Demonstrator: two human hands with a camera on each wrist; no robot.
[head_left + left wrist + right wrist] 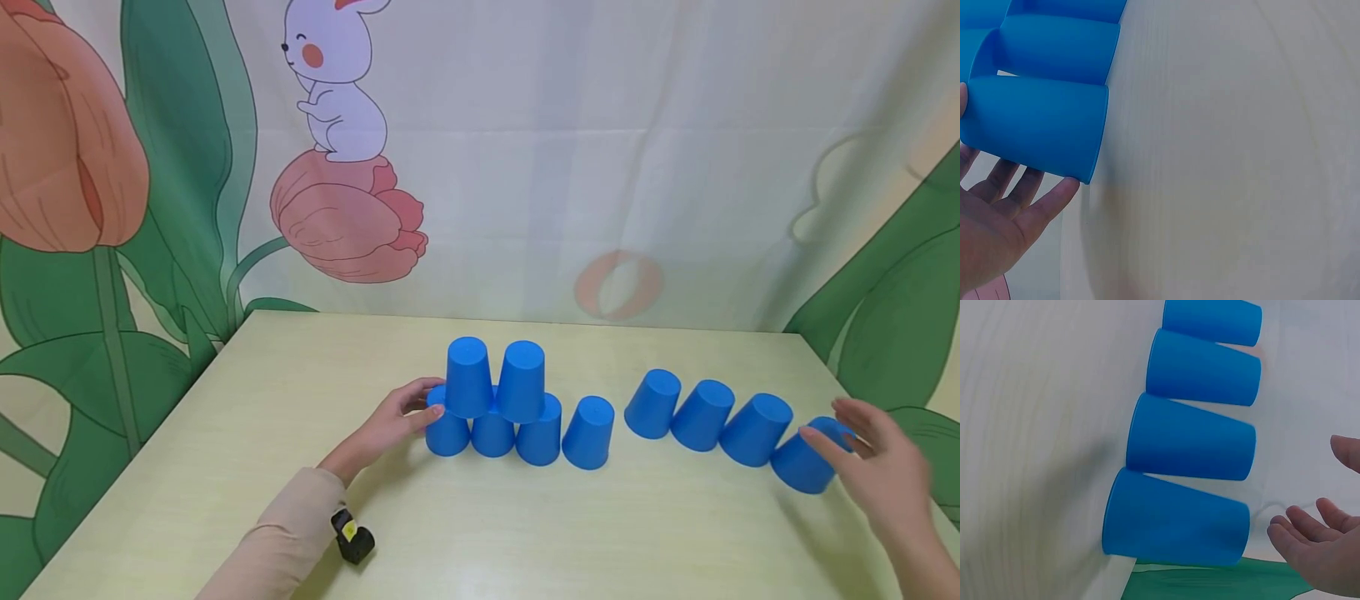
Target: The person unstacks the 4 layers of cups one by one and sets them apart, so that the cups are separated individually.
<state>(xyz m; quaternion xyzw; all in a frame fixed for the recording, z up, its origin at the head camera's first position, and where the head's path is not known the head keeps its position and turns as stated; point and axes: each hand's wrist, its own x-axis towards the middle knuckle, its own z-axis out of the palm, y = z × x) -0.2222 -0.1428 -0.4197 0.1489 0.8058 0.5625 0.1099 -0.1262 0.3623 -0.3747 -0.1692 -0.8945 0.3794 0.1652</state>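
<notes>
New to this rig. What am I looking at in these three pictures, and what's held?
There is no robot: these are a person's bare hands. The wide picture comes from a camera on the head; the two close-ups come from one on each wrist. On the table stand ten upside-down blue cups: a left row of four, two upper cups resting across its left three, and a right row of four. The left hand has its thumb and fingers around the leftmost lower cup. The right hand is open beside the rightmost cup, holding nothing; its wrist view shows a gap between them.
</notes>
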